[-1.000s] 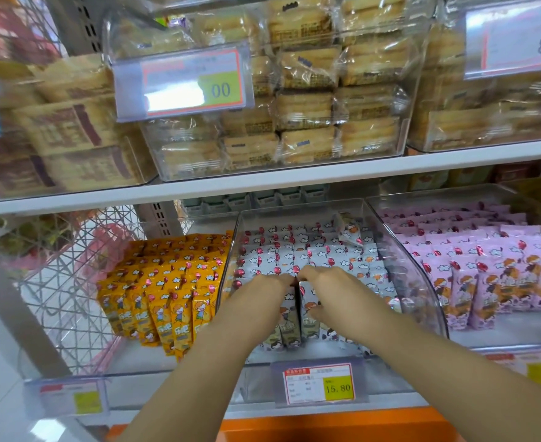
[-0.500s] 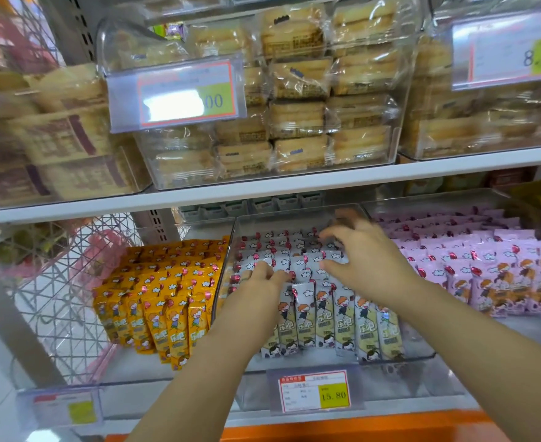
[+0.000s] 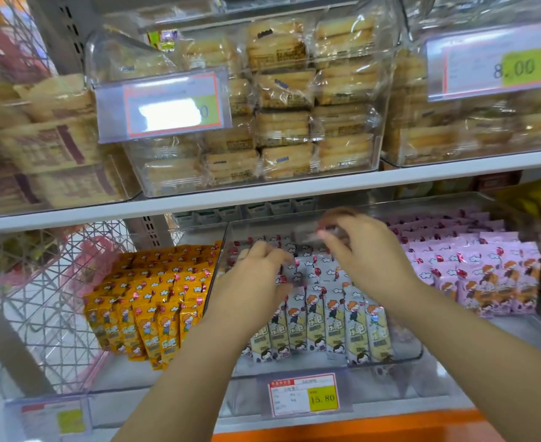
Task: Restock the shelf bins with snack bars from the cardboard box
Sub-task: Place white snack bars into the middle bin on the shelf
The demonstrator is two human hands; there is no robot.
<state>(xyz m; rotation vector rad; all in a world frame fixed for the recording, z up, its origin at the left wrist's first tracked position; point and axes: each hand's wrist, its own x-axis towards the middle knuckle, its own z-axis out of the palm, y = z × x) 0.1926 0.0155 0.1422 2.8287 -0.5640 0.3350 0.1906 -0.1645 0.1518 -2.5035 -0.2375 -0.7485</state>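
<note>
Two white shelves are seen. On the upper shelf [image 3: 263,193], clear bins [image 3: 382,135] full of wrapped cakes [image 3: 282,129] are set side by side. On the lower shelf [image 3: 125,378], a middle bin [image 3: 406,342] of grey snack bars [image 3: 355,327] is placed. Orange packs [image 3: 154,301] are lined up on its left. A right bin [image 3: 517,327] of pink packs [image 3: 486,282] is set on its right. A price tag [image 3: 304,395] is fixed to the front edge.

Over the back of the middle bin [image 3: 400,352], the right hand's [image 3: 371,253] fingertips [image 3: 329,232] are a blur (whether they pinch a bar cannot be told). The left hand [image 3: 253,282] hides the bars [image 3: 333,327] beneath it at the bin's left side. Glare whitens the upper price tag [image 3: 164,106] above-left of the bin, and the corner label [image 3: 52,417] below-left is unreadable.
</note>
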